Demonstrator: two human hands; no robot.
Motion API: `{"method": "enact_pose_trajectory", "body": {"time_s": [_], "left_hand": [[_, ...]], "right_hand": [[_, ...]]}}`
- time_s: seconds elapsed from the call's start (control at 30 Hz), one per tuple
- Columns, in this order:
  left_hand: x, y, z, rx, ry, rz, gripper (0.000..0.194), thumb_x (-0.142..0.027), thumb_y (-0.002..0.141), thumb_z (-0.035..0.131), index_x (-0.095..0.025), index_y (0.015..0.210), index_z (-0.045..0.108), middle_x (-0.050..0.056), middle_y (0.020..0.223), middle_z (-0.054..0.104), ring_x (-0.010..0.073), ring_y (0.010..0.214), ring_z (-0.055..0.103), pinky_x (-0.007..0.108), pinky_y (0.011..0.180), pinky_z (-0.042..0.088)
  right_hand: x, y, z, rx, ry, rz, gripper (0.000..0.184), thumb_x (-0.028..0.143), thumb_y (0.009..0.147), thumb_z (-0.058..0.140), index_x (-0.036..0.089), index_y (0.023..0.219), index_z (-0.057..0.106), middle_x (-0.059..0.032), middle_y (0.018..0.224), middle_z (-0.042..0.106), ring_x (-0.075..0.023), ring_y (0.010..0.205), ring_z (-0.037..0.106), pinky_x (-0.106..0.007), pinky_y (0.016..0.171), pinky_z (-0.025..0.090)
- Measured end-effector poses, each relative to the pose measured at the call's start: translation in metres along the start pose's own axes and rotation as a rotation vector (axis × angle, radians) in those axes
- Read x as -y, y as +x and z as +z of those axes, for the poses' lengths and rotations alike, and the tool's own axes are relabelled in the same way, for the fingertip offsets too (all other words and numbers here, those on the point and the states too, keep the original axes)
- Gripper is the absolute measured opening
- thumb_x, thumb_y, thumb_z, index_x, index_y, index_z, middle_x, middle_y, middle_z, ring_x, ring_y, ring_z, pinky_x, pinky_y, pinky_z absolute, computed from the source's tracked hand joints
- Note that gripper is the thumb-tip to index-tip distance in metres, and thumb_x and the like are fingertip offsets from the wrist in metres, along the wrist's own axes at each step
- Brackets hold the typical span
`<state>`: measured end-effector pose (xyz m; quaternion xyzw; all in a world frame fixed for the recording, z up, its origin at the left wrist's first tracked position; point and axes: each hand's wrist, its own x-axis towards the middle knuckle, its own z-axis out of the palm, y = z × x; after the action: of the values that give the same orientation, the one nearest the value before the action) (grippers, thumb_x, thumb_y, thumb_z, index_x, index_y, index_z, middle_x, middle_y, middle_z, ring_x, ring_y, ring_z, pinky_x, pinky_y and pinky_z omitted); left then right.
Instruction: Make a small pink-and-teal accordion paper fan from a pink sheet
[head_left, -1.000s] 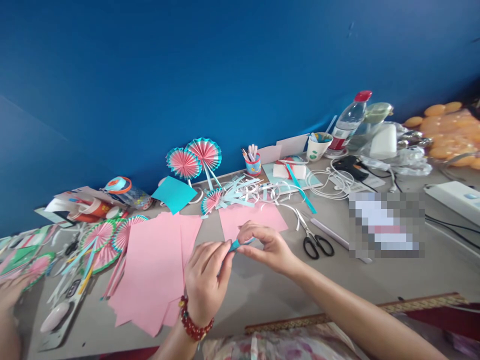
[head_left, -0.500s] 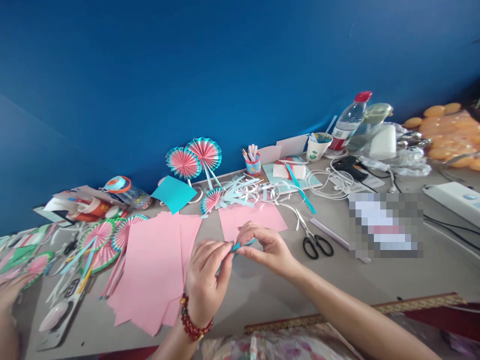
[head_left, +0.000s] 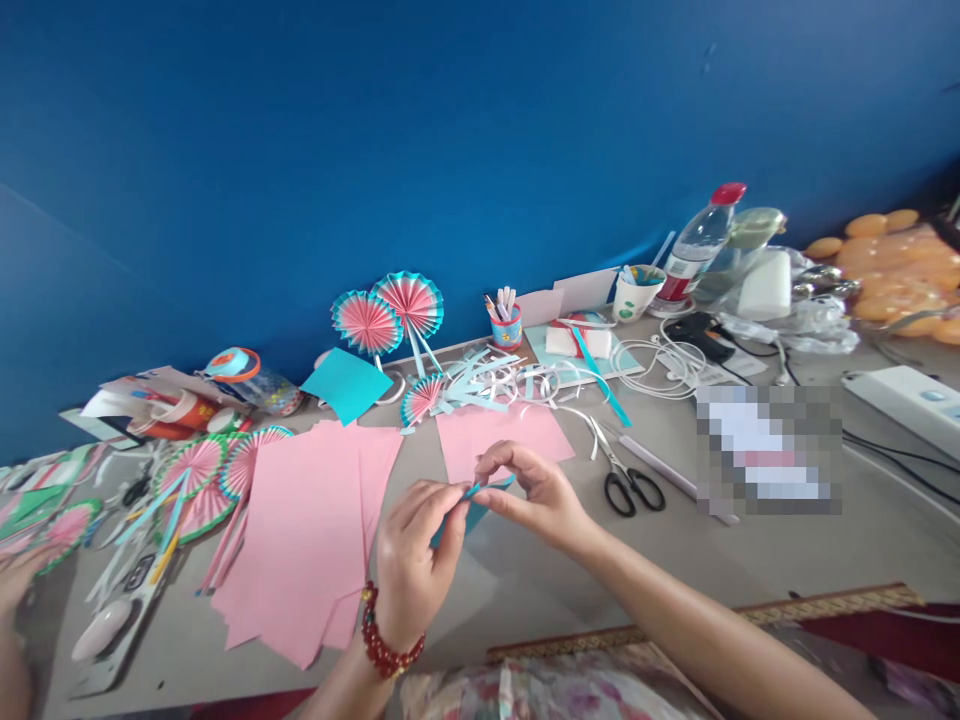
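Note:
Between both hands, above the grey table, is a piece of blue paper (head_left: 478,512), mostly hidden by fingers. My left hand (head_left: 421,545), with a red bead bracelet at the wrist, pinches its left side. My right hand (head_left: 536,495) has thumb and fingers closed on the upper right edge. A pink sheet (head_left: 495,435) lies just beyond the hands. To the left is a stack of pink paper (head_left: 307,530), and a blue square sheet (head_left: 347,385) lies behind it. Scissors (head_left: 634,490) with black handles rest to the right of my right hand.
Paper strips (head_left: 487,380) are heaped at the back, beside pleated paper fans (head_left: 409,305). A bottle (head_left: 694,250) and a paper cup (head_left: 637,292) stand back right, near a white cable (head_left: 637,365). At far left, another person's hand (head_left: 19,580) touches a green-edged fan.
More of the blue paper shows below and between my fingers. Both hands keep their pinch and have barely moved. The view has shifted slightly.

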<state>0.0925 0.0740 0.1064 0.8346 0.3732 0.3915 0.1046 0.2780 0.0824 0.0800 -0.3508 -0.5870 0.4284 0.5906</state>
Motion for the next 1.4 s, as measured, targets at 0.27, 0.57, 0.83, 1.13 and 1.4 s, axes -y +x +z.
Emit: {"method": "enact_pose_trajectory", "body": {"time_s": [0.27, 0.57, 0.83, 1.13, 1.4], "left_hand": [[-0.0013, 0.0002, -0.0003, 0.011, -0.025, -0.001, 0.023, -0.008, 0.094, 0.054, -0.021, 0.111, 0.063, 0.005, 0.094, 0.071, 0.0169, 0.088, 0.067, 0.03, 0.079, 0.055], [-0.0034, 0.0014, 0.0002, 0.003, -0.073, -0.011, 0.024, -0.006, 0.092, 0.055, -0.02, 0.11, 0.063, 0.004, 0.093, 0.07, 0.0155, 0.088, 0.067, 0.027, 0.08, 0.054], [-0.0044, 0.0015, 0.0004, 0.008, -0.108, -0.046, 0.021, -0.008, 0.093, 0.054, -0.02, 0.107, 0.064, 0.004, 0.091, 0.07, 0.0158, 0.084, 0.066, 0.027, 0.075, 0.054], [-0.0047, -0.0006, -0.0005, 0.018, -0.103, -0.11, 0.016, -0.014, 0.094, 0.055, -0.021, 0.104, 0.066, 0.004, 0.094, 0.073, 0.0157, 0.086, 0.07, 0.024, 0.076, 0.056], [-0.0033, -0.0023, -0.0011, 0.022, -0.131, -0.143, 0.014, -0.016, 0.094, 0.056, -0.021, 0.104, 0.065, 0.004, 0.097, 0.073, 0.016, 0.088, 0.071, 0.024, 0.077, 0.056]], "right_hand": [[0.0043, 0.0014, 0.0002, 0.037, 0.018, -0.004, 0.019, 0.039, 0.084, 0.074, 0.021, 0.083, 0.067, -0.003, 0.082, 0.067, -0.0175, 0.082, 0.062, -0.036, 0.089, 0.05], [0.0039, -0.0001, 0.0015, 0.019, 0.04, 0.015, 0.021, 0.04, 0.083, 0.075, 0.021, 0.081, 0.065, -0.0029, 0.08, 0.067, -0.0176, 0.081, 0.062, -0.036, 0.088, 0.05], [0.0052, -0.0007, 0.0023, 0.011, 0.04, 0.024, 0.022, 0.041, 0.083, 0.074, 0.021, 0.081, 0.065, -0.0023, 0.08, 0.066, -0.0171, 0.08, 0.062, -0.035, 0.089, 0.05], [0.005, -0.0012, 0.0046, -0.01, 0.052, 0.04, 0.024, 0.043, 0.082, 0.075, 0.021, 0.079, 0.065, -0.001, 0.077, 0.066, -0.0161, 0.077, 0.061, -0.031, 0.081, 0.05], [0.0056, -0.0032, 0.0058, -0.03, 0.045, 0.083, 0.023, 0.043, 0.082, 0.075, 0.021, 0.082, 0.067, -0.001, 0.079, 0.065, -0.0159, 0.078, 0.061, -0.028, 0.075, 0.048]]}}
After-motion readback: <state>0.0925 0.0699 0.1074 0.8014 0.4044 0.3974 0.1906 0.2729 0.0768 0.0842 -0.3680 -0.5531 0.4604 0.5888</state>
